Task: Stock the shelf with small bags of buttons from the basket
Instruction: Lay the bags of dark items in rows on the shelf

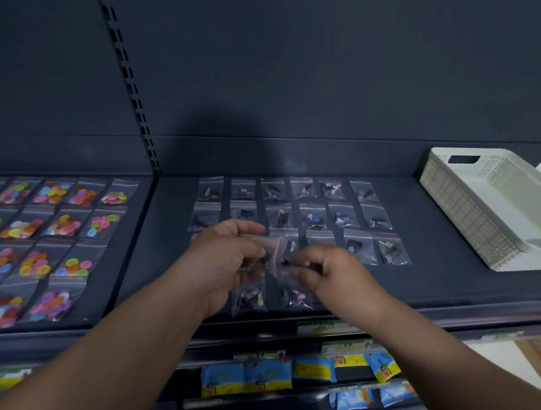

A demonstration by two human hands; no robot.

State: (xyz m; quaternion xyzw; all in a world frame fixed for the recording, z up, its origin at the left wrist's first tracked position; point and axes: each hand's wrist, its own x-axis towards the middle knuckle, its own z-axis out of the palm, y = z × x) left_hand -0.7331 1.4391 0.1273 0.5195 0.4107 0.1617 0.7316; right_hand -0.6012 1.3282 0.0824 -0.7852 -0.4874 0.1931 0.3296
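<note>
While both hands work over the shelf (433, 238), head view: left hand (225, 259) fingers curled around small clear bags (272, 254) | right hand (329, 265) pinching one bag edge beside them | step: separating a bag | next: lay it just beyond fingertips among the rows | basket (483, 212) well right.

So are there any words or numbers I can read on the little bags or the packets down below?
No, there is nothing you can read here.
Small bags of buttons on the shelf: clear, no print showing.
Colourful button bags: no print showing.
Blue and yellow packets below: printed pictures, any words too blurred to read.
Shelf-edge labels: too blurred to read.
White basket: no writing showing.
</note>
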